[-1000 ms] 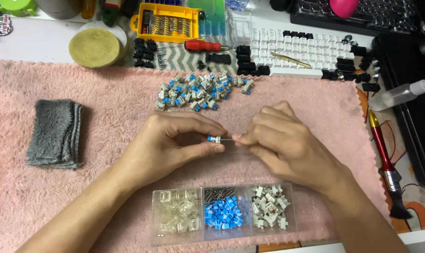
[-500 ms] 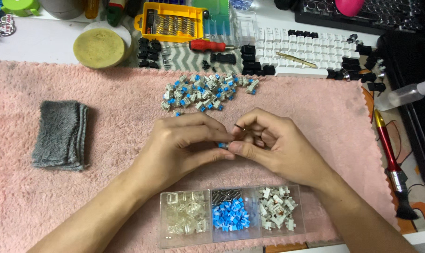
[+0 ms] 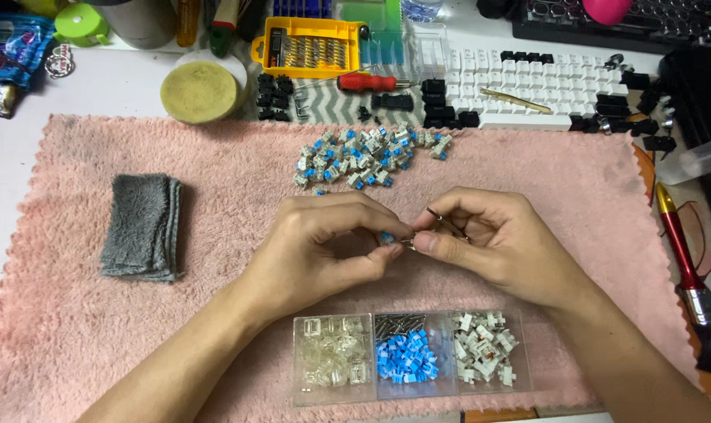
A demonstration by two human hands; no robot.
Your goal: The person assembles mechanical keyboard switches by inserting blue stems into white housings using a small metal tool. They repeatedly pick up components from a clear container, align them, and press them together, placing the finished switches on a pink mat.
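White desk [image 3: 27, 149] under even light, fluffy pink mat [image 3: 528, 172] covering most.

A folded grey cloth [image 3: 141, 227] lies on the pink mat [image 3: 528, 168] beside a red pen [image 3: 682, 262].

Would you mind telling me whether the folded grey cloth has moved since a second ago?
No. The folded grey cloth lies on the same left part of the pink towel, same gap to its left edge; only the camera shifted slightly.

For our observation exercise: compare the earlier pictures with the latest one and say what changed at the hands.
The right hand drew in to meet the left hand, fingertips closing together on the small blue-stemmed switch part. The clear three-compartment box, switch pile and folded grey cloth stayed put.
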